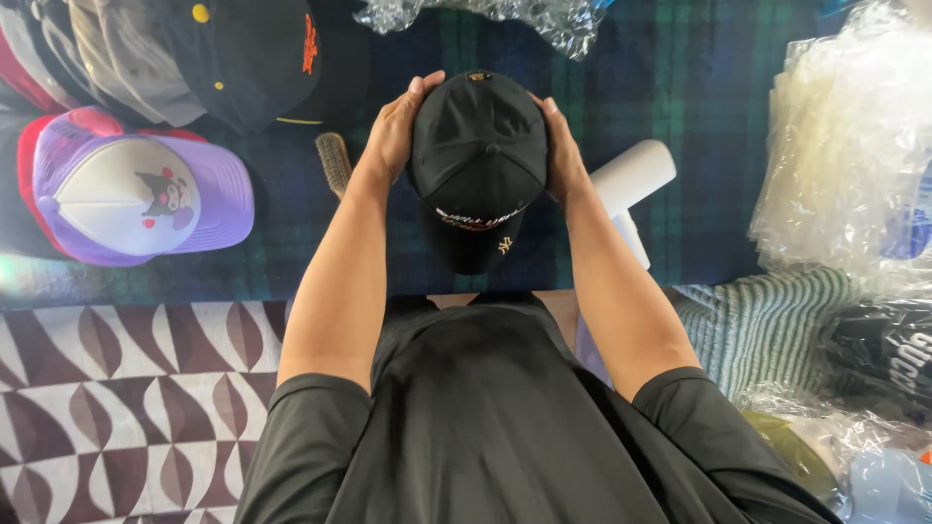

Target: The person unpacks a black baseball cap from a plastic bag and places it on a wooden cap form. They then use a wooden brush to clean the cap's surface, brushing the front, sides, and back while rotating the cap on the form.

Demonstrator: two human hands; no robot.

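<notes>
A black baseball cap point(478, 155) with light embroidery near its brim is held between both hands above a dark plaid blanket point(680, 87). My left hand point(393, 131) presses the cap's left side, fingers curled over the crown. My right hand point(561, 146) grips the right side. The brim points toward my body. A small brush point(334, 163) lies just left of my left wrist. A white cylindrical object point(636, 173) lies right of my right wrist.
A purple and white cap with a cartoon patch point(136, 194) lies at left, with a stack of dark caps point(194, 49) above it. Clear plastic bags point(845, 146) pile at right, beside a striped green fabric point(767, 325). A patterned rug point(126, 398) covers the lower left.
</notes>
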